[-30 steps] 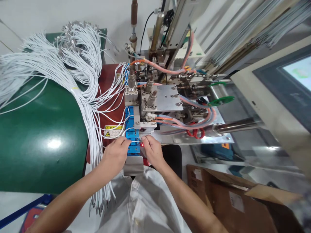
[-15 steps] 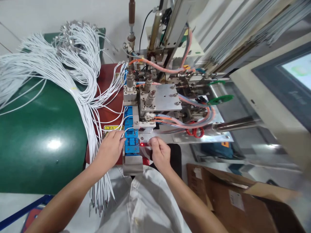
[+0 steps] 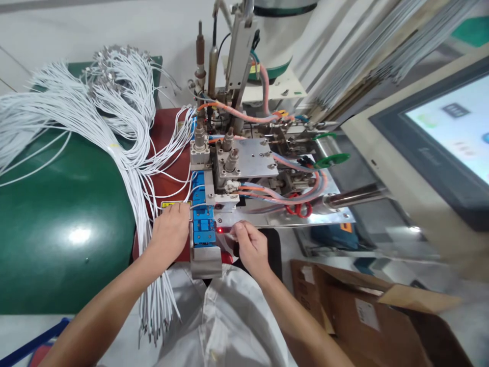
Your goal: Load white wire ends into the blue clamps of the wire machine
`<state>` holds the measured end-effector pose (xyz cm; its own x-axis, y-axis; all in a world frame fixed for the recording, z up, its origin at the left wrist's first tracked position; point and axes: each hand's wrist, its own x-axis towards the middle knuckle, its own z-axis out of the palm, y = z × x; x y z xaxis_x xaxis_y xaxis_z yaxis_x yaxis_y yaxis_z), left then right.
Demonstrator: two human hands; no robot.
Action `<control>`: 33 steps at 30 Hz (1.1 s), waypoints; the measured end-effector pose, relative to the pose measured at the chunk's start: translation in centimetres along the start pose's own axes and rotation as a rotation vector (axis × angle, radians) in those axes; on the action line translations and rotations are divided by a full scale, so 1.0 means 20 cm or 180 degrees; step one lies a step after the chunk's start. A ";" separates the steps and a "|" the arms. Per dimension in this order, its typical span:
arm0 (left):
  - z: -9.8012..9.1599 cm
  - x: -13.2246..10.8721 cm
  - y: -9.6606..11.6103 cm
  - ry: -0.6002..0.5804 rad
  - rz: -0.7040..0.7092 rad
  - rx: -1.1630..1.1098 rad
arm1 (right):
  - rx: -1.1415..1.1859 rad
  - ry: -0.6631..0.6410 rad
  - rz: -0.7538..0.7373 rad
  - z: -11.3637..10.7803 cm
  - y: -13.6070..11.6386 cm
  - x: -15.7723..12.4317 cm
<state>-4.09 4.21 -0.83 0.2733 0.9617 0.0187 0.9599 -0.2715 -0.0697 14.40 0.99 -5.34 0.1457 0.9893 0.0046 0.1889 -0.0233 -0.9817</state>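
Note:
My left hand (image 3: 171, 232) is closed at the left side of a row of blue clamp blocks (image 3: 204, 225), over the red base and next to the hanging bundle of white cables (image 3: 132, 199). Its fingertips are turned away, so what they hold, if anything, is hidden. Just right of the blocks, my right hand (image 3: 252, 247) is pinched, thumb against curled index finger. Something small and pale shows at its fingertips, too small to name. A red light (image 3: 220, 230) glows between that hand and the blocks. Thin white cables run into the blocks further back.
Behind my hands stands a machine with a metal plate (image 3: 254, 157), orange and clear hoses and a green-rimmed wire spool (image 3: 331, 152). A screen (image 3: 454, 122) leans in at right. Cardboard boxes (image 3: 367, 316) are lower right; a green tabletop (image 3: 57, 214) lies left.
My left hand has drawn slightly left from the blocks, its fingers curling further under. The right hand stays pinched nearly in place. The view has shifted, showing more of the screen.

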 end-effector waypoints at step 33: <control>0.00 -0.01 -0.01 -0.0079 0.0118 0.0132 | 0.0140 0.0056 0.0328 -0.16 0.07 -0.11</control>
<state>-4.37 4.16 -0.84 0.3066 0.9518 -0.0093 0.9456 -0.3057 -0.1112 17.36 -1.76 -6.08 0.1794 0.9793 -0.0938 0.1293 -0.1180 -0.9846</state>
